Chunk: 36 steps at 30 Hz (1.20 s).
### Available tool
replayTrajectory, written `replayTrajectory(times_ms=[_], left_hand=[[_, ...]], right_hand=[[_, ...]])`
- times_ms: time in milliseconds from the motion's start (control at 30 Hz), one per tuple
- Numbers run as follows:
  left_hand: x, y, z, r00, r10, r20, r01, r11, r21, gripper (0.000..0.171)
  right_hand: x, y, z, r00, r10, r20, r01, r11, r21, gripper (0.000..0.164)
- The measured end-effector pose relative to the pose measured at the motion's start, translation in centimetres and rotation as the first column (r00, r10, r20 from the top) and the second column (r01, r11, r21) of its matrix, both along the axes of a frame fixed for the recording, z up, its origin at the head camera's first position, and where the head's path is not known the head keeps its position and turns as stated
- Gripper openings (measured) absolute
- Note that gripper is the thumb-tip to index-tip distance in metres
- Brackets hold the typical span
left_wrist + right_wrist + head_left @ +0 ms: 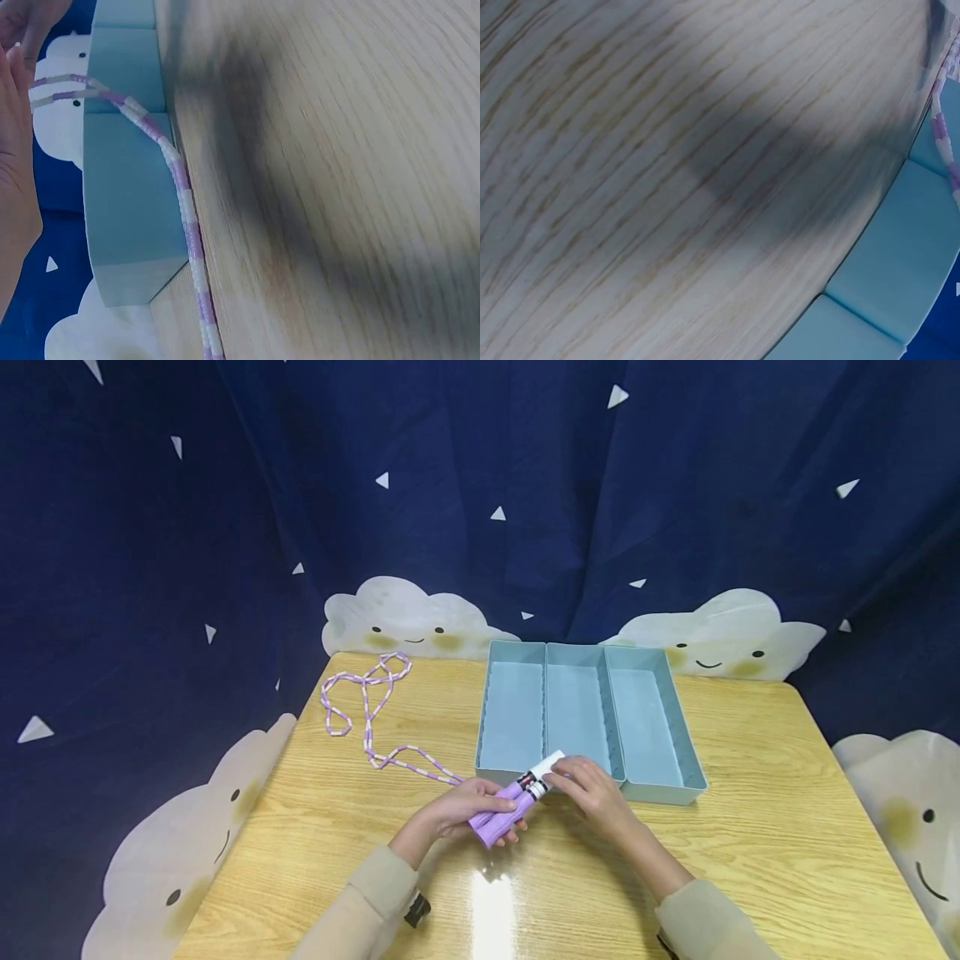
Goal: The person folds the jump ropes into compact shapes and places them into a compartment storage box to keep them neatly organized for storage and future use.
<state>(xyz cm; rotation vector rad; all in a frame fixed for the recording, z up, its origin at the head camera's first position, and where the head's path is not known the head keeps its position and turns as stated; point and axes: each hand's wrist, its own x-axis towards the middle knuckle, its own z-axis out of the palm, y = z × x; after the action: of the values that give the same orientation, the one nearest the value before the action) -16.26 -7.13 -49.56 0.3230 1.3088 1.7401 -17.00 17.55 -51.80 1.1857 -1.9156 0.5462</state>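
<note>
A jump rope (367,718) with a purple-and-white beaded cord has two purple handles (504,821) with black bands and white ends. My left hand (461,810) grips both handles side by side, thumb on top, in front of the blue bins. From the right, my right hand (592,789) has its thumb and fingers on the white ends and seems to pinch them. In the left wrist view the beaded cord (184,199) hangs down beside the left hand (15,187). The right wrist view catches only a bit of cord (941,131), with the hand out of sight.
Three joined light-blue bins (510,710) stand at the back middle of the wooden table (780,827). Most of the cord lies looped at the table's back left. A dark blue curtain (450,427) with white shapes and cloud cutouts (420,618) borders the table.
</note>
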Motion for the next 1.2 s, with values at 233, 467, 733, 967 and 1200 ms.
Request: replayTrajectory(times_ms=[233, 467, 733, 967, 1200], left_hand=[[-0.2, 0.1, 0.0, 0.999, -0.031, -0.023, 0.031, 1.0, 0.002, 0.041], [-0.4, 0.3, 0.3, 0.997, -0.056, -0.046, 0.057, 0.998, 0.018, 0.041], [-0.2, 0.4, 0.3, 0.997, -0.071, -0.034, 0.073, 0.996, 0.06, 0.045], [-0.5, 0.4, 0.3, 0.994, -0.105, -0.003, 0.105, 0.99, 0.089, 0.046], [-1.3, 0.5, 0.6, 0.992, -0.123, 0.042, 0.114, 0.978, 0.176, 0.044]], right_hand=[[0.0, -0.1, 0.1, 1.0, -0.012, 0.016, 0.012, 1.0, 0.002, 0.028], [-0.4, -0.7, 0.8, 0.997, -0.044, 0.064, 0.042, 0.998, 0.036, 0.033], [-1.0, -0.9, 1.3, 0.996, -0.047, 0.069, 0.041, 0.995, 0.086, 0.035], [-1.7, -0.8, 2.0, 0.998, -0.042, 0.045, 0.035, 0.991, 0.129, 0.037], [-2.3, -0.6, 2.6, 0.998, -0.059, 0.029, 0.054, 0.99, 0.132, 0.035]])
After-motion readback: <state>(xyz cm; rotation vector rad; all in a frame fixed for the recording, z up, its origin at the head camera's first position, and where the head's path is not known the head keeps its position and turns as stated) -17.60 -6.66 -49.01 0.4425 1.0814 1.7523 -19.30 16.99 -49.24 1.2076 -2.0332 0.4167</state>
